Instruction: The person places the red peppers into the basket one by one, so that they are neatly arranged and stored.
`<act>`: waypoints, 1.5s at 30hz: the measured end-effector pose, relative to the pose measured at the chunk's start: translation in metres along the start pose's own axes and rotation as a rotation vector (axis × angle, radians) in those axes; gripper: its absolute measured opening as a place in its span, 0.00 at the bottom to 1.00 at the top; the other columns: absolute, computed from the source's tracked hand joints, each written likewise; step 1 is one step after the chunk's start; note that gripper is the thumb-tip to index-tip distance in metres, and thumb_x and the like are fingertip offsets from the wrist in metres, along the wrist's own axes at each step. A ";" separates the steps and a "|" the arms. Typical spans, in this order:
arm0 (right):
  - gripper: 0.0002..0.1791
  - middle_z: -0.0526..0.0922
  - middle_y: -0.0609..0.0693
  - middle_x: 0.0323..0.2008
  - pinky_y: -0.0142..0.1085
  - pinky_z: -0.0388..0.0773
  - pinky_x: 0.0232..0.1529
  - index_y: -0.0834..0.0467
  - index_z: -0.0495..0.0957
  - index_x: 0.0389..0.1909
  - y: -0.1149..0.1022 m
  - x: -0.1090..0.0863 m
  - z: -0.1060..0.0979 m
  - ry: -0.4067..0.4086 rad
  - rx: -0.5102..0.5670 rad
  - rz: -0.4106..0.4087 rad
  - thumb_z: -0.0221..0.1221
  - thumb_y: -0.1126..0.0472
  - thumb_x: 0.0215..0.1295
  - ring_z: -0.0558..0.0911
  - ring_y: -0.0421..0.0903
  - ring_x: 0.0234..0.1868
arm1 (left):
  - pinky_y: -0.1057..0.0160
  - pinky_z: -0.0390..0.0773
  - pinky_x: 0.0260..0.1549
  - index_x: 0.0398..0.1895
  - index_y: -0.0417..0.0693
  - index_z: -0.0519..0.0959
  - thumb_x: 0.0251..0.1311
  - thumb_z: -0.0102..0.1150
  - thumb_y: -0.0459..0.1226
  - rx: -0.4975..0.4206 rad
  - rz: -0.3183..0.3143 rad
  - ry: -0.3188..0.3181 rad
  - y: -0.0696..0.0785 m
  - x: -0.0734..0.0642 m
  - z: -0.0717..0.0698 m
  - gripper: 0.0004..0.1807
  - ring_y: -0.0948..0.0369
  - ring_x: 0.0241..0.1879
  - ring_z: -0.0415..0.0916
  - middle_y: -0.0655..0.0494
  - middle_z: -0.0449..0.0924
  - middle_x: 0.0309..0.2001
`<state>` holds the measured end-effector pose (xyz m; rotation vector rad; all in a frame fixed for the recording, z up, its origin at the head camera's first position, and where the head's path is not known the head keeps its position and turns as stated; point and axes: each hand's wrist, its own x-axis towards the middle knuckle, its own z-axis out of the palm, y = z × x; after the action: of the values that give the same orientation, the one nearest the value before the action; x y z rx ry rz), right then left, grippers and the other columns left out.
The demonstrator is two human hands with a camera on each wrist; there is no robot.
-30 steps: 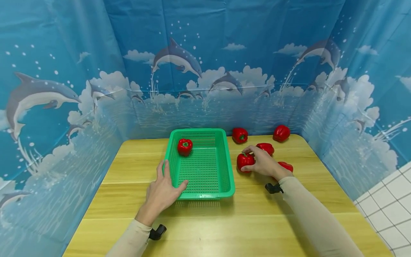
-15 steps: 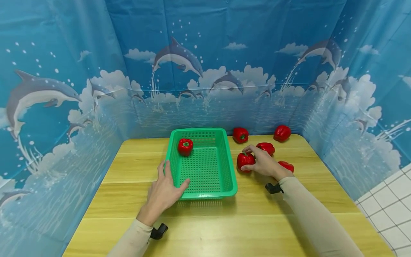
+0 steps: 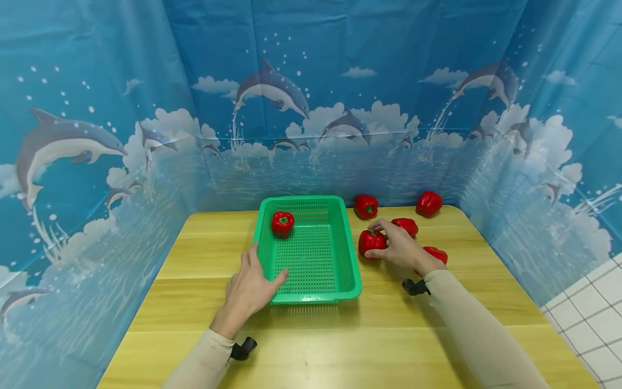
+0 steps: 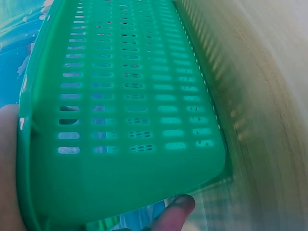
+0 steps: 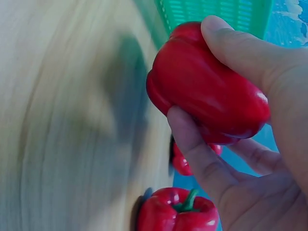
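Red bell pepper (image 3: 370, 246) is situated slightly right of the centre in the head view, just beside the right rim of a green basket (image 3: 318, 297), with its green stem upwards. The right hand (image 3: 400, 247) grasps it: the right wrist view shows the thumb across one side and fingers bent around the other. Whether this pepper touches the wooden desk (image 3: 218, 237), I cannot tell with certainty.

The left hand (image 3: 248, 289) rests at the lower left corner of the basket, the fingers rather straight and spread, the thumb over the rim. In the left wrist view, the slotted outer wall fills most of the frame, and one fingertip appears at the bottom.

Inside the basket, at its upper left part, stands another pepper (image 3: 282, 225). Four loose peppers (image 3: 429, 203) lie on the desk, towards the right; one of them is near the upper right corner of the basket, and two are partly covered by the right hand or arm. A blue curtain (image 3: 311, 54) with dolphins fills the upper frame.
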<state>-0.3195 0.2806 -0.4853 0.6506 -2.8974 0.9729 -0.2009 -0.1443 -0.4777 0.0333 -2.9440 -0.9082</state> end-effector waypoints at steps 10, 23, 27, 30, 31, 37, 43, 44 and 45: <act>0.43 0.81 0.65 0.77 0.67 0.84 0.73 0.61 0.74 0.80 -0.021 0.008 -0.012 0.058 -0.026 -0.036 0.83 0.51 0.72 0.82 0.68 0.75 | 0.53 0.70 0.20 1.00 0.51 0.41 0.74 0.67 0.69 0.044 -0.004 -0.021 0.002 -0.001 0.000 0.67 0.46 0.23 0.73 0.32 0.60 0.90; 0.43 0.80 0.63 0.73 0.65 0.89 0.65 0.59 0.73 0.80 -0.050 0.028 -0.022 0.130 -0.038 -0.061 0.82 0.51 0.73 0.82 0.64 0.70 | 0.53 0.70 0.20 1.00 0.50 0.42 0.75 0.67 0.68 0.051 0.005 -0.003 0.000 0.001 0.002 0.66 0.46 0.22 0.73 0.31 0.63 0.87; 0.43 0.81 0.63 0.70 0.64 0.91 0.62 0.58 0.73 0.80 -0.056 0.032 -0.023 0.156 -0.039 -0.070 0.83 0.52 0.72 0.84 0.64 0.66 | 0.53 0.70 0.20 1.00 0.51 0.41 0.75 0.67 0.68 0.044 0.007 -0.007 -0.001 0.002 0.001 0.66 0.46 0.23 0.74 0.30 0.63 0.87; 0.42 0.81 0.63 0.69 0.64 0.91 0.62 0.58 0.73 0.79 -0.061 0.035 -0.024 0.167 -0.042 -0.084 0.83 0.52 0.72 0.84 0.64 0.66 | 0.53 0.70 0.20 1.00 0.50 0.41 0.75 0.66 0.68 0.041 0.015 -0.007 -0.001 0.002 0.002 0.66 0.47 0.23 0.74 0.30 0.63 0.87; 0.42 0.80 0.63 0.69 0.64 0.91 0.62 0.58 0.73 0.79 -0.063 0.037 -0.024 0.172 -0.040 -0.088 0.83 0.52 0.72 0.84 0.64 0.66 | 0.53 0.70 0.20 1.00 0.50 0.41 0.75 0.66 0.68 0.042 0.016 -0.008 -0.001 0.003 0.002 0.66 0.47 0.23 0.74 0.30 0.63 0.87; 0.42 0.80 0.64 0.71 0.65 0.91 0.63 0.58 0.74 0.79 -0.073 0.044 -0.020 0.172 -0.030 -0.110 0.84 0.53 0.71 0.83 0.66 0.68 | 0.53 0.70 0.20 1.00 0.51 0.40 0.75 0.65 0.70 0.052 0.010 -0.010 -0.002 0.003 0.002 0.67 0.47 0.22 0.74 0.30 0.63 0.87; 0.42 0.79 0.64 0.73 0.65 0.91 0.64 0.58 0.73 0.80 -0.085 0.050 -0.016 0.147 -0.015 -0.114 0.83 0.52 0.72 0.83 0.66 0.70 | 0.53 0.70 0.20 1.00 0.51 0.41 0.75 0.65 0.69 0.052 0.010 -0.004 -0.003 0.003 0.003 0.66 0.46 0.22 0.74 0.31 0.64 0.87; 0.42 0.79 0.64 0.73 0.64 0.91 0.65 0.58 0.73 0.80 -0.087 0.051 -0.015 0.141 -0.012 -0.118 0.82 0.52 0.73 0.83 0.66 0.69 | 0.53 0.70 0.20 1.00 0.51 0.41 0.75 0.65 0.69 0.049 0.013 -0.004 -0.003 0.004 0.003 0.66 0.46 0.22 0.74 0.31 0.64 0.87; 0.42 0.79 0.64 0.73 0.64 0.90 0.65 0.58 0.73 0.80 -0.089 0.053 -0.014 0.134 -0.008 -0.124 0.82 0.51 0.73 0.83 0.66 0.70 | 0.53 0.70 0.20 1.00 0.50 0.42 0.75 0.65 0.69 0.047 0.014 -0.004 -0.003 0.004 0.004 0.66 0.46 0.23 0.74 0.31 0.64 0.87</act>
<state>-0.3343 0.2047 -0.4149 0.7244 -2.7084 0.9504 -0.2049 -0.1452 -0.4824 0.0125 -2.9648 -0.8380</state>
